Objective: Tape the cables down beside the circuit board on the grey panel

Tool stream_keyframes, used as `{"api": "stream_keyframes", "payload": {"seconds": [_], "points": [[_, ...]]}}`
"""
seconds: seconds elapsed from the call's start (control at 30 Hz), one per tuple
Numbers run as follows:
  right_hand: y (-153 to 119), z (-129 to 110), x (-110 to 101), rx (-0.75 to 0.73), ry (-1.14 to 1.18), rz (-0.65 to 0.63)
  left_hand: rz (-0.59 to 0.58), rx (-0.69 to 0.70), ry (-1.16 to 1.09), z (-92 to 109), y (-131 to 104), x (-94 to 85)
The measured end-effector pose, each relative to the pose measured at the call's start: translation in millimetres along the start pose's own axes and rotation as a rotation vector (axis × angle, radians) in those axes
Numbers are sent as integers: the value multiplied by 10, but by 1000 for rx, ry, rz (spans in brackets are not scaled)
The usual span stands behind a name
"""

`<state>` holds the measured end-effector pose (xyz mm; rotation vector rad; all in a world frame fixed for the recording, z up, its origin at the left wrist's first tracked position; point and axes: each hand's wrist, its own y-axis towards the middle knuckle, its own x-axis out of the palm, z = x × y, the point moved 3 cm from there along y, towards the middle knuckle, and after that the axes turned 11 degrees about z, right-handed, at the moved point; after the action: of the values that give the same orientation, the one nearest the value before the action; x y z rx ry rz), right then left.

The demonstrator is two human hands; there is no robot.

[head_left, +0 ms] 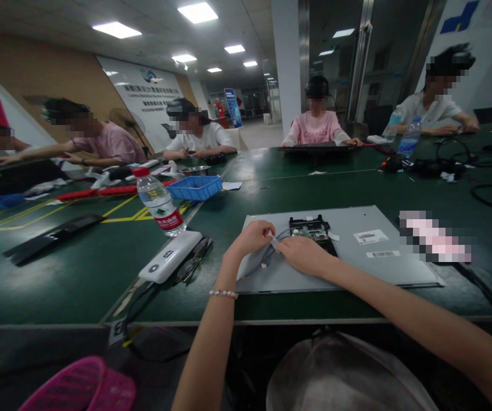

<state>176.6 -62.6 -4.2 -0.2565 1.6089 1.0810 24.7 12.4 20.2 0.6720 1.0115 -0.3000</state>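
A flat silver-grey display panel (366,265) lies face down in front of me. Mounted near its top middle is a green circuit board (312,234) in a black bracket. Over the panel's left part, the fingers of my left hand (255,238) are pinched together at a small white strip (274,243), possibly tape. From the right, my right hand (306,255) grips the same strip, its wrist above the panel. Grey cables (257,260) run under and beside my hands, with a connector lying on the panel. My fingertips partly hide the strip.
Left of the panel are a white power bank (171,257), glasses (193,261), a water bottle (160,202) and a blue tray (195,187). A black bar (53,237) lies farther left. A blurred pink object (434,237) lies at right. Several people sit around the table.
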Motion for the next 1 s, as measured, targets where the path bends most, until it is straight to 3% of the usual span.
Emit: {"api": "stream_keyframes", "payload": {"seconds": [0.33, 0.63, 1.0], "points": [[-16, -29, -63, -17, 31, 10, -30, 34, 13, -62, -13, 48], [-45, -6, -93, -27, 185, 81, -56, 1, -20, 47, -5, 79], [-59, 8, -91, -27, 182, 79, -20, 35, 57, 133, 33, 116]]}}
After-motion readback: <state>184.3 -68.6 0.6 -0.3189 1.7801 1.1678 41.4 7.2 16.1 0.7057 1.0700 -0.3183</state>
